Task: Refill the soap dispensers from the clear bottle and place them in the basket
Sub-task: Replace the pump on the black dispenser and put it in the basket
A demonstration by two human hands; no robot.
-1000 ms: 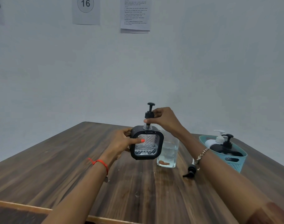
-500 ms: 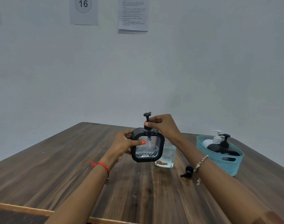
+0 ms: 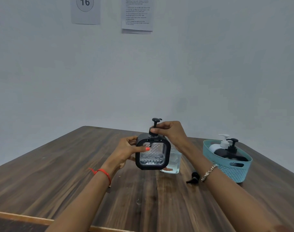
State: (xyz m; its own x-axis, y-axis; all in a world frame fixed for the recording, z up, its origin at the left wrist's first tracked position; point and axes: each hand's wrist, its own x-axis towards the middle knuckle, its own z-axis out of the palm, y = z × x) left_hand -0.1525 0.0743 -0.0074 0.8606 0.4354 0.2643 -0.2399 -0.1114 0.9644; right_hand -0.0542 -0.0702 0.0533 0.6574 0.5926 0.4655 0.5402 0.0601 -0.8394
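A square black soap dispenser (image 3: pixel 152 153) with a clear diamond-patterned window is held above the table. My left hand (image 3: pixel 126 152) grips its left side. My right hand (image 3: pixel 170 133) pinches the collar of its black pump head (image 3: pixel 155 126), which sits on the dispenser's neck. Behind the dispenser stands the clear bottle (image 3: pixel 173 162), partly hidden. At the right, a teal basket (image 3: pixel 233 166) holds a black dispenser (image 3: pixel 230 152) and a white dispenser (image 3: pixel 217 145).
A loose black pump cap (image 3: pixel 193 178) lies on the wooden table (image 3: pixel 76 173) between the clear bottle and the basket. The table's front edge runs along the bottom. Papers hang on the white wall behind.
The pump head has come down into the dispenser's neck and my right hand has dropped with it, turning on the collar. The dispenser stays in my left hand.
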